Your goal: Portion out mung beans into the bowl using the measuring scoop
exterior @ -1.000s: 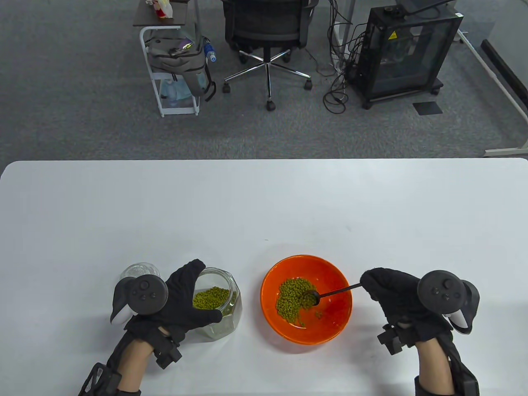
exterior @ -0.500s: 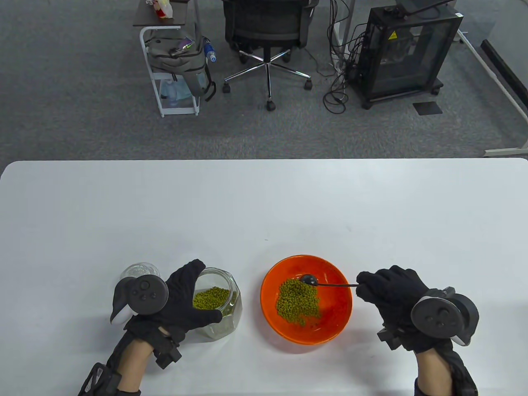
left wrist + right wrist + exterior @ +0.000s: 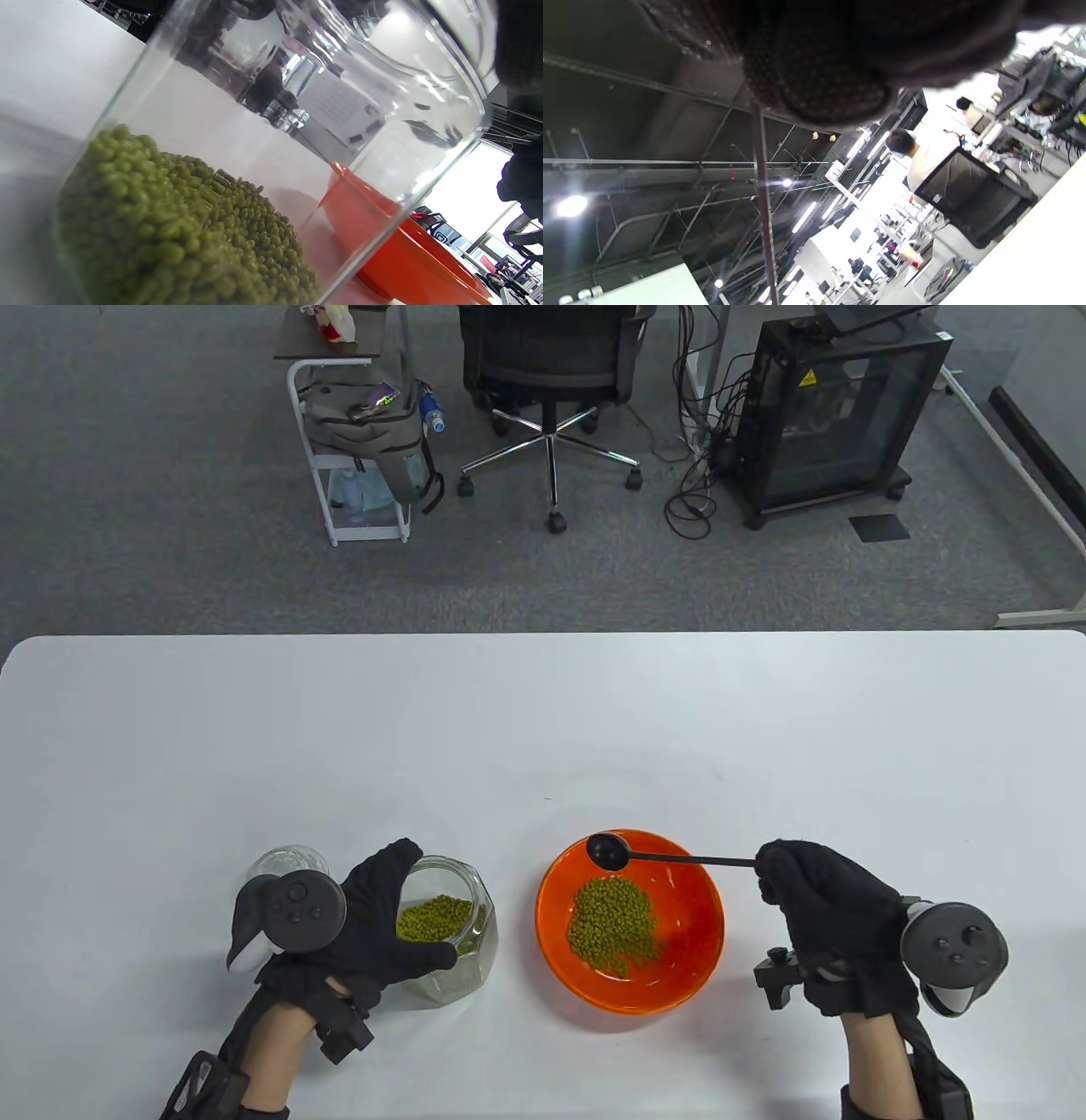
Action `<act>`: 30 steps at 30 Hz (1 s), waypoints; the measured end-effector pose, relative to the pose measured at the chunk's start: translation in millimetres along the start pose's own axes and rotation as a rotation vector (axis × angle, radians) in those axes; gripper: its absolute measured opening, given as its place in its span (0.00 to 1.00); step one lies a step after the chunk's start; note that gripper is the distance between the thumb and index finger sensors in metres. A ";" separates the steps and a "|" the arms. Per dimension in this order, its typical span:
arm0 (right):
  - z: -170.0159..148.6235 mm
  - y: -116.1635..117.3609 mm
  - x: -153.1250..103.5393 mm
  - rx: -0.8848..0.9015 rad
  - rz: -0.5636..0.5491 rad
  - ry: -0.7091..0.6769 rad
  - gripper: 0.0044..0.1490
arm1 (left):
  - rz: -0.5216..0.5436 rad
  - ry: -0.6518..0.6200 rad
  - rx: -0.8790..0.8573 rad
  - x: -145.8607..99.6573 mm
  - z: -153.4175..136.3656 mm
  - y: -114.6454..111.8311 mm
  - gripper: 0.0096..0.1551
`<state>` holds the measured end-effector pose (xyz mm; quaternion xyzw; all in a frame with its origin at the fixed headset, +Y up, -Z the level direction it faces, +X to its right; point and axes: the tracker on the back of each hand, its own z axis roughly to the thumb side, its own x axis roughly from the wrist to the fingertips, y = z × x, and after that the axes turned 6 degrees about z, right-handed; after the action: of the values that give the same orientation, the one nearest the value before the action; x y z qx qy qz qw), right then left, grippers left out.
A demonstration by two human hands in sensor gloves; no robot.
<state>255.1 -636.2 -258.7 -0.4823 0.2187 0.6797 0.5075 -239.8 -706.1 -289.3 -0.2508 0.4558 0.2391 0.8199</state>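
On the white table stand one faceted clear glass jar (image 3: 454,929) of green mung beans near the left, one clear glass lid (image 3: 287,864) just left of it, and one round orange bowl (image 3: 679,976) to the right. There is one black long-handled measuring scoop (image 3: 607,850) over the bowl's far rim. Two black-gloved hands are present, the left hand (image 3: 373,920) and the right hand (image 3: 836,916).
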 end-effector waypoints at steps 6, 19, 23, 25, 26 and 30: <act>3.5 20.2 7.1 0.115 0.005 0.059 0.27 | 0.001 0.001 -0.002 0.0 -0.1 -0.1 0.79; 52.5 68.2 33.6 0.079 0.150 0.069 0.27 | 0.000 -0.001 -0.003 0.1 -0.1 -0.2 0.79; 65.9 78.1 40.5 0.033 0.172 0.047 0.27 | 0.001 -0.001 -0.003 0.1 -0.2 -0.3 0.79; 69.8 84.9 43.4 0.027 0.177 0.045 0.27 | 0.000 -0.001 -0.002 0.1 -0.2 -0.2 0.79; 70.7 87.3 44.7 0.017 0.180 0.043 0.27 | 0.000 -0.001 -0.002 0.1 -0.2 -0.2 0.79; 72.4 98.4 48.8 -0.032 0.199 0.071 0.27 | -0.001 -0.001 -0.001 0.1 -0.2 -0.2 0.79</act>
<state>134.1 -594.2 -288.6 -0.4900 0.2726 0.7126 0.4216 -239.8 -706.4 -289.5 -0.2512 0.4552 0.2390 0.8201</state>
